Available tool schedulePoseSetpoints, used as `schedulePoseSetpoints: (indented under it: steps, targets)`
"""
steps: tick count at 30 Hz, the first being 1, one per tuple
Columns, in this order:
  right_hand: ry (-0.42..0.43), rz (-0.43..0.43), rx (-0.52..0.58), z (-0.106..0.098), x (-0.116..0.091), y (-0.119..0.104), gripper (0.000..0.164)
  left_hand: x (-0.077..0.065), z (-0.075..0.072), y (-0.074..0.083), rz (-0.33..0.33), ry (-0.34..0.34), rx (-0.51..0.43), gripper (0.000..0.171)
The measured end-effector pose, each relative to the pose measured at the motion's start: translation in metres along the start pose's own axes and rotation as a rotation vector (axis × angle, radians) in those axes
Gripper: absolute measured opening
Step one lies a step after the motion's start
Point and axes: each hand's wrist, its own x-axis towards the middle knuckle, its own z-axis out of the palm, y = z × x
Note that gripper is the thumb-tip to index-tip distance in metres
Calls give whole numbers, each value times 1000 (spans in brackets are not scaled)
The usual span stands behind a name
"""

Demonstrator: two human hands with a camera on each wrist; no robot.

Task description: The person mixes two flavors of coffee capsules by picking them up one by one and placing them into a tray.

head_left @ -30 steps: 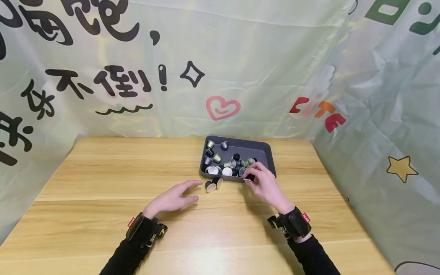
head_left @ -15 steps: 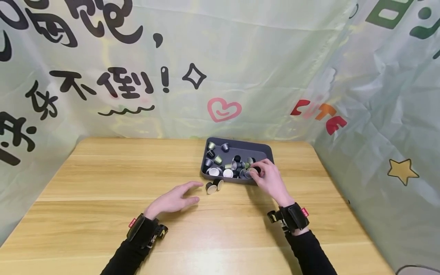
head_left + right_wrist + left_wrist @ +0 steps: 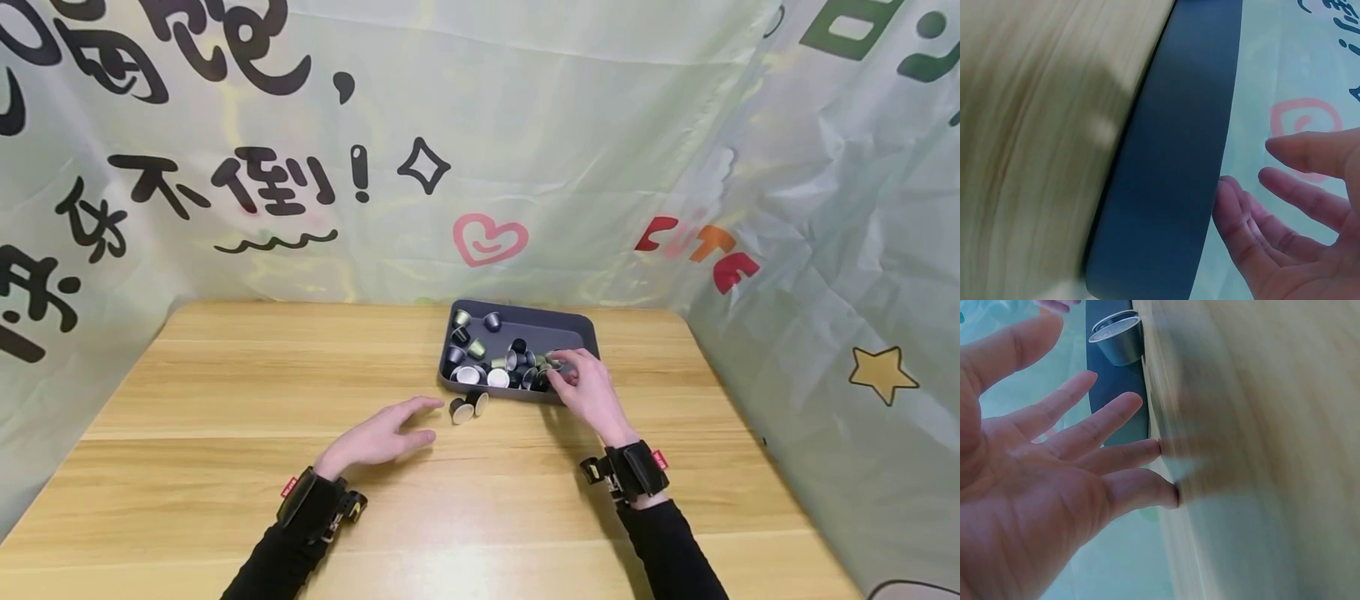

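Observation:
My right hand (image 3: 588, 390) is over the near right part of a dark grey tray (image 3: 536, 313), its fingertips close above the coffee capsules there. In the right wrist view its thumb and fingers (image 3: 1300, 153) are apart with nothing between them. Several coffee capsules (image 3: 497, 377), black, green and grey, lie jumbled in the tray, some with pale lids showing. My left hand (image 3: 378, 433) is held just over the table with fingers extended and holds nothing. Two black capsules with pale lids (image 3: 461, 411) lie on the table between its fingertips and the tray.
The wooden table (image 3: 300, 358) runs back to a pale printed cloth (image 3: 585, 150) that hangs behind and along the sides. The tray's raised wall (image 3: 1166, 144) faces me and hides the capsules in the right wrist view.
My right hand has moved slightly right and deeper over the tray, and has let go of a black capsule among the others. The left hand has stayed in place.

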Motion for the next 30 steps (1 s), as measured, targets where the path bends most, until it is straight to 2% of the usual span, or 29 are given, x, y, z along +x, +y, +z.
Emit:
schedulePoseSetpoints:
  steps: [11,21,30]
  targets:
    - [97,-52,21,-3,-10,0,20,1,0,-1,4,1,12,58]
    - [93,-113,31,6,-14,-2,16,0,1,-1,-5,0,6,57]
    - [75,-120,19,11,-14,-3,16,1,0,-2,-15,-2,-2,57]
